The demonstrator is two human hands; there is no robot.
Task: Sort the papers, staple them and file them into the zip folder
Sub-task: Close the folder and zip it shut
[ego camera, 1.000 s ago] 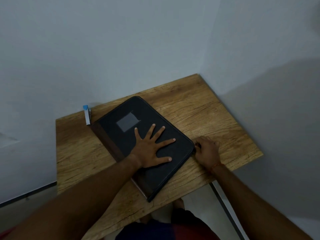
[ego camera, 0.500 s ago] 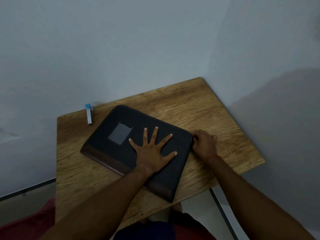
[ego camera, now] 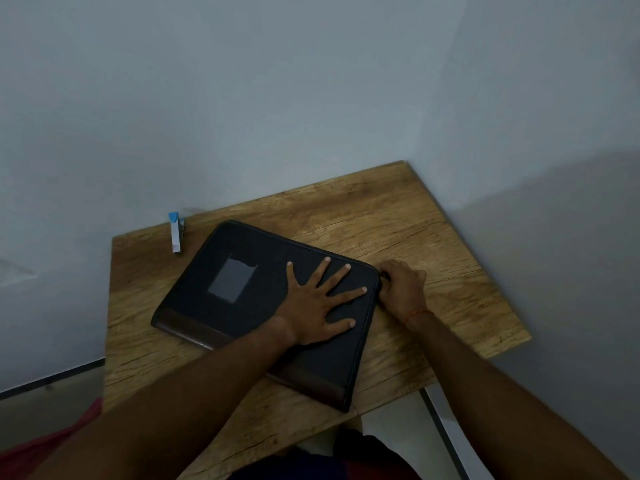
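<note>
A black zip folder [ego camera: 242,271] with a brown spine strip and a grey patch lies closed on the wooden table [ego camera: 398,223]. My left hand [ego camera: 317,303] rests flat on its cover with the fingers spread. At the folder's far right corner my right hand [ego camera: 403,289] is curled, its fingertips pinched at the zip edge; the zip pull itself is hidden by the fingers. A small white and blue stapler [ego camera: 176,232] lies at the table's back left, apart from the folder. No loose papers are visible.
The table stands in a corner, with grey walls [ego camera: 311,98] behind it and to its right. Floor shows beyond the left and near edges. My legs [ego camera: 325,459] show below the near edge.
The folder has turned on the table, its spine swinging toward me and its far corner to the right. My left hand stayed flat on the cover and my right hand stayed at the corner.
</note>
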